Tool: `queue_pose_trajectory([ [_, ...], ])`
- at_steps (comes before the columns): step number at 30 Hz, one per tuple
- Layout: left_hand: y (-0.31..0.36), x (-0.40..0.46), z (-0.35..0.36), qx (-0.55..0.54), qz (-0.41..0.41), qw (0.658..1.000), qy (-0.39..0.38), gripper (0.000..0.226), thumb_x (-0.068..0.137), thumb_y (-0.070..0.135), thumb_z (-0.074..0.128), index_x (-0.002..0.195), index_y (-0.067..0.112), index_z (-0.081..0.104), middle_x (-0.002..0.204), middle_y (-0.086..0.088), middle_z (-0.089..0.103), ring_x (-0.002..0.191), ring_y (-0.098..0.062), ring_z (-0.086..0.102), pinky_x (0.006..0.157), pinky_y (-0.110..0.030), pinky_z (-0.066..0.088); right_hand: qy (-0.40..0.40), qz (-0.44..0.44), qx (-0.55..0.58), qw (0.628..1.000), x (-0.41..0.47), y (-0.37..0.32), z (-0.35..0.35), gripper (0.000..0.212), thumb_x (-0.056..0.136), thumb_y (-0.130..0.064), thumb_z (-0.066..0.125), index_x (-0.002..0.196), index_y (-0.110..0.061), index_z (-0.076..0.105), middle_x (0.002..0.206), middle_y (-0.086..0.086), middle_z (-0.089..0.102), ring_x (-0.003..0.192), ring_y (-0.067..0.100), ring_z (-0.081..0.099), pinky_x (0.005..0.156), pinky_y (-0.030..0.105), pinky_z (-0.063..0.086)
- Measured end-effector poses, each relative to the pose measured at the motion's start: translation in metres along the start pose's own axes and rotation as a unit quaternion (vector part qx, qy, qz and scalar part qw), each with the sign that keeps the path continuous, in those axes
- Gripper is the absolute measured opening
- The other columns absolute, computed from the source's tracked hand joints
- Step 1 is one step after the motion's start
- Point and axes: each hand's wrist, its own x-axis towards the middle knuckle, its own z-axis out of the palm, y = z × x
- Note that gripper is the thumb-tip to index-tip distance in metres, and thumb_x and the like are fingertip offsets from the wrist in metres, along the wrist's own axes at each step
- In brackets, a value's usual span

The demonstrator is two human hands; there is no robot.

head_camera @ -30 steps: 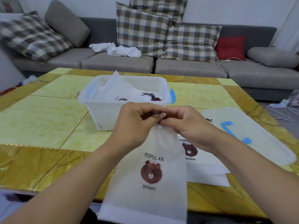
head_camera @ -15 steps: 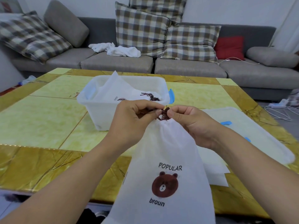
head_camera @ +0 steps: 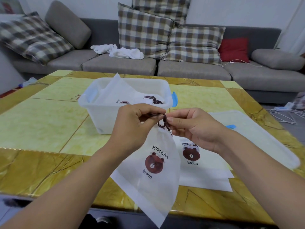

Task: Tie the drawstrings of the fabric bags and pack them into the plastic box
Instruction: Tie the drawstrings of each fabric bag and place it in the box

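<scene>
Left hand point(head_camera: 137, 124) and right hand point(head_camera: 193, 126) pinch the bag's point(head_camera: 158, 171) drawstring point(head_camera: 163, 123).

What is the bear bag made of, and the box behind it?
The bear bag looks like thin, matte white non-woven fabric: soft, creasing, slightly see-through. Its drawstring seems to be dark brown cord. The box looks like frosted, translucent plastic, smooth and stiff.

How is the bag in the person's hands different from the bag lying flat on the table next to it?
The held bag hangs tilted, lifted by its neck; the flat bag lies on the table. The held bag's top is gathered shut, with the left hand and right hand pinching its dark drawstring; the flat bag's top is hidden behind the right hand. Both are white, printed with a brown bear, "POPULAR" and "broun".
</scene>
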Motion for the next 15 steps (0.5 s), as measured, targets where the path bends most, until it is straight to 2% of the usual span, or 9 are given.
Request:
queue_pose_trajectory([
  [4, -0.0011, 0.0003, -0.0018, 0.01, -0.001, 1.0, -0.01, 0.019, 0.084, 0.002, 0.076, 0.092, 0.019, 0.079, 0.085, 0.017, 0.074, 0.078, -0.001, 0.071, 0.077, -0.02, 0.057, 0.036, -0.045, -0.153, 0.987, -0.0015, -0.004, -0.0033, 0.01, 0.088, 0.001, 0.07, 0.096, -0.002, 0.075, 0.087, 0.01, 0.073, 0.075, 0.014, 0.065, 0.07, 0.02, 0.055],
  [6, -0.0006, 0.0003, -0.0031, 0.01, -0.006, 1.0, -0.022, 0.021, 0.085, 0.002, 0.076, 0.091, 0.021, 0.079, 0.083, 0.017, 0.074, 0.076, -0.001, 0.071, 0.075, -0.017, 0.056, 0.044, -0.061, -0.177, 0.981, -0.0022, -0.0062, -0.0048, 0.007, 0.089, 0.002, 0.069, 0.092, -0.003, 0.074, 0.085, 0.011, 0.072, 0.074, 0.014, 0.063, 0.072, 0.019, 0.055],
  [10, 0.0015, -0.0014, -0.0041, -0.007, -0.022, 0.999, -0.044, 0.028, 0.085, 0.003, 0.075, 0.087, 0.031, 0.077, 0.082, 0.016, 0.076, 0.076, -0.001, 0.072, 0.076, -0.019, 0.056, 0.049, -0.072, -0.04, 0.995, -0.0024, -0.0082, -0.0045, 0.012, 0.087, 0.004, 0.068, 0.092, -0.006, 0.07, 0.086, 0.007, 0.07, 0.074, 0.013, 0.062, 0.07, 0.02, 0.053],
  [15, -0.0002, 0.0003, -0.0028, 0.004, -0.032, 0.999, -0.014, 0.018, 0.085, 0.001, 0.075, 0.091, 0.017, 0.08, 0.082, 0.013, 0.076, 0.075, 0.0, 0.071, 0.076, -0.017, 0.056, 0.015, -0.008, 0.071, 0.997, -0.0009, -0.0093, -0.0072, 0.018, 0.084, 0.001, 0.067, 0.099, -0.009, 0.068, 0.082, 0.005, 0.061, 0.065, 0.011, 0.055, 0.056, 0.019, 0.048],
])
